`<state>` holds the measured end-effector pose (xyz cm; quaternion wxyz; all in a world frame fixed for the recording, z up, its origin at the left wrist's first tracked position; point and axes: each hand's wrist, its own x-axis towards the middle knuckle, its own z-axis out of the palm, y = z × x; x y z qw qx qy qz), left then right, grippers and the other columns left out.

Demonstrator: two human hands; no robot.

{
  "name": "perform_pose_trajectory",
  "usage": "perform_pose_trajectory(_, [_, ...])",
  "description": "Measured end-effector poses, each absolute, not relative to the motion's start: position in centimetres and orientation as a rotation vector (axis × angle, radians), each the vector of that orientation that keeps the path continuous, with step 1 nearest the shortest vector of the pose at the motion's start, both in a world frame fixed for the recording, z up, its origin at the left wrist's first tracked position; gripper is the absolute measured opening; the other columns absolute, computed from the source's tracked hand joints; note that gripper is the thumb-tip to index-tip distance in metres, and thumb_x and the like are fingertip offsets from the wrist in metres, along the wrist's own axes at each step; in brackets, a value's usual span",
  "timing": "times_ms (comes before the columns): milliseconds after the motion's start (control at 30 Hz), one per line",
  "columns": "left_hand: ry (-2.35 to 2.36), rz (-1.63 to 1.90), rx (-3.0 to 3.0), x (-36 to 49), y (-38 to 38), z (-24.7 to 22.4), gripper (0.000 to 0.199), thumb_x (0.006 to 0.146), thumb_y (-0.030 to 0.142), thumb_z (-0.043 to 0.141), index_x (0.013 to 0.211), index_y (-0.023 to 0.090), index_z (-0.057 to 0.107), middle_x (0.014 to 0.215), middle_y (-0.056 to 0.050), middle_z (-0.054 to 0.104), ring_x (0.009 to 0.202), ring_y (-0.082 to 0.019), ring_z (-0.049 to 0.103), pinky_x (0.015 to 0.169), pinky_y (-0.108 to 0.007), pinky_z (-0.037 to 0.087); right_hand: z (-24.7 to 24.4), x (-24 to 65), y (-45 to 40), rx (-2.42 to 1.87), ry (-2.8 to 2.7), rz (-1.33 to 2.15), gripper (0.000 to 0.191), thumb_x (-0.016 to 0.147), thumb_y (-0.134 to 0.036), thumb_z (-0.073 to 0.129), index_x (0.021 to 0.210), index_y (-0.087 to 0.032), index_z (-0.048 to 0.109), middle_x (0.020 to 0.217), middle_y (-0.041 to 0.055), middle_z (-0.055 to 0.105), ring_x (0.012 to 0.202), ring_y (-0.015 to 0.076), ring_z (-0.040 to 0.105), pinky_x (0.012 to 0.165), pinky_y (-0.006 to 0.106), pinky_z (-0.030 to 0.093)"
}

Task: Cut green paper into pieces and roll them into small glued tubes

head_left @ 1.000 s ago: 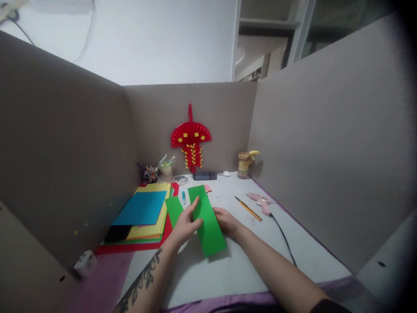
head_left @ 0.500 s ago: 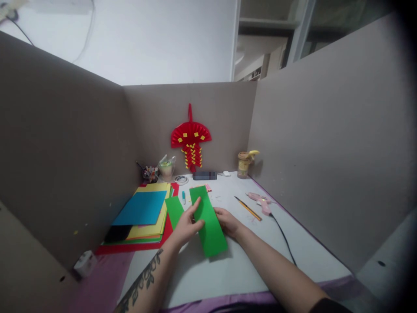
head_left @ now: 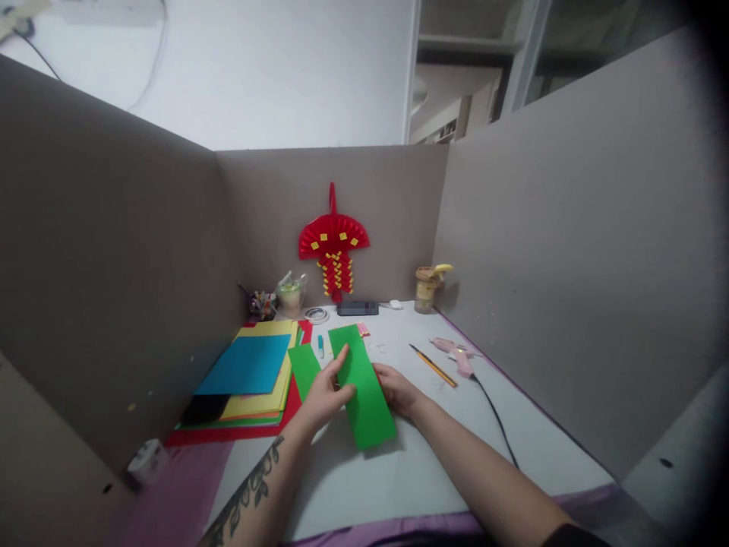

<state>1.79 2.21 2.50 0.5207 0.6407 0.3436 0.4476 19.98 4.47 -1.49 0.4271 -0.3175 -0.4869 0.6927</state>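
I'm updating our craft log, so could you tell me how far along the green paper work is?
Done: a long green strip is cut, and a second green piece lies beside it on the coloured paper stack. In hand: the left hand and right hand hold the strip at its middle, flat, with no folds visible. Left: the glue gun and pencil lie untouched on the table.

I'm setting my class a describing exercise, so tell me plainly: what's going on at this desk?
A person at a white desk walled by grey partitions handles a long green strip of paper with both hands. The left hand rests on its left edge and the right hand holds its right edge. A second, shorter green paper piece lies to the left, beside a stack of coloured paper sheets. A yellow pencil and a pink glue gun lie to the right.
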Motion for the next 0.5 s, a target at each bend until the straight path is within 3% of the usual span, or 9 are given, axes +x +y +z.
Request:
perform_pose_trajectory(233, [0.844,1.059,1.566,1.74,2.17,2.34,0.080,0.072,0.018,0.059,0.142,0.018,0.021,0.132,-0.011,0.048,0.095,-0.020,0.058,0.077,-0.026,0.049,-1.39,20.01,4.46,-0.794,-1.207,1.726,0.045,0.060,-0.044,0.074,0.091,-0.015,0.061,0.062,0.0001,0.061,0.051,0.0118,0.053,0.051,0.023,0.037])
perform_pose_trajectory(400, [0.828,1.053,1.569,1.72,2.16,2.32,0.079,0.073,0.018,0.059,0.142,0.018,0.021,0.133,-0.011,0.047,0.095,-0.020,0.058,0.079,-0.028,0.049,-1.41,19.90,4.54,-0.807,-1.211,1.707,0.038,0.061,-0.041,0.074,0.083,-0.014,0.060,0.049,-0.0055,0.050,0.038,0.0050,0.037,0.041,0.019,0.024])
perform_pose_trajectory(500, [0.814,1.036,1.556,1.73,2.19,2.25,0.081,0.073,0.018,0.059,0.143,0.019,0.019,0.132,-0.012,0.049,0.095,-0.021,0.058,0.080,-0.029,0.049,-1.45,19.89,4.60,-0.807,-1.219,1.704,0.036,0.062,-0.041,0.073,0.080,-0.014,0.058,0.049,-0.0056,0.049,0.038,0.0047,0.037,0.040,0.019,0.023])
